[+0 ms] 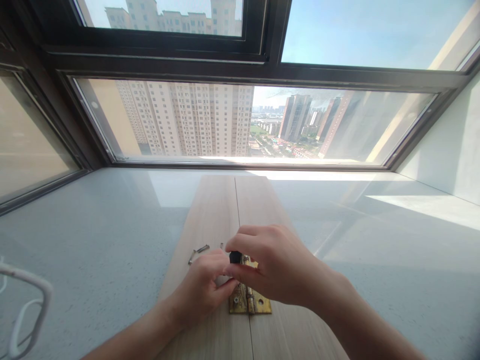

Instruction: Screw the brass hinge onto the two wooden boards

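Note:
A worn brass hinge [260, 303] lies across the seam between two pale wooden boards [213, 210]. One screw head [236, 300] sits in its lower left hole, while the lower right hole is bare. Over the hinge, my right hand [275, 262] is closed, thumb and fingers pinching the black handle of what looks like a short screwdriver [235, 257]; its tip is hidden. My left hand [208, 282] rests at the hinge's left side, fingers closed just below the handle. Whatever is between them is hidden. Loose screws [198, 254] lie on the left board beyond my left hand.
The boards lie on a speckled white sill [123, 240] that runs up to a dark window frame [240, 166]. A bent white metal rod or rack [45, 292] stands at the left edge. A white wall [446, 135] borders the right side.

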### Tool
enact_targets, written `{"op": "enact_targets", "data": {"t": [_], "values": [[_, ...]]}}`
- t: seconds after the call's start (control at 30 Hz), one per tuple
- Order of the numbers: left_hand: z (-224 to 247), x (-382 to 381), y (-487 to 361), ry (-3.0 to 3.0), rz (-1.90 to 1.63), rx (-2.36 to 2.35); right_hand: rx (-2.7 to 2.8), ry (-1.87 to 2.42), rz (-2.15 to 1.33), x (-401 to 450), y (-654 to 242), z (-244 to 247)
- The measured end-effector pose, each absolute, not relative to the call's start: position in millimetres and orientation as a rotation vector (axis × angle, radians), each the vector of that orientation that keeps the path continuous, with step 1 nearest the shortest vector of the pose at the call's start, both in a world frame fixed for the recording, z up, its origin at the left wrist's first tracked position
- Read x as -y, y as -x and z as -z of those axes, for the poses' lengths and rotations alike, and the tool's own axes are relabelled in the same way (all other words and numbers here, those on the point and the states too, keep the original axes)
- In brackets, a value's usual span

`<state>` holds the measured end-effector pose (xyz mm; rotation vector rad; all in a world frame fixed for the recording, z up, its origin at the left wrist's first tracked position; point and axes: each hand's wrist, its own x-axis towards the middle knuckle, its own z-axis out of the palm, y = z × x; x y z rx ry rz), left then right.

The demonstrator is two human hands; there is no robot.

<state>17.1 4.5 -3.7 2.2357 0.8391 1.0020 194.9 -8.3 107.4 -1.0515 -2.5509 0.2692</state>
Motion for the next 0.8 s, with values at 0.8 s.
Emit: {"op": "enact_targets", "data": {"t": [0.8], "values": [[2.0, -4.2, -16.0, -2.182, -1.044, -0.782, 2.601, 1.131, -0.186, 10.2, -191.1, -107.6]]}}
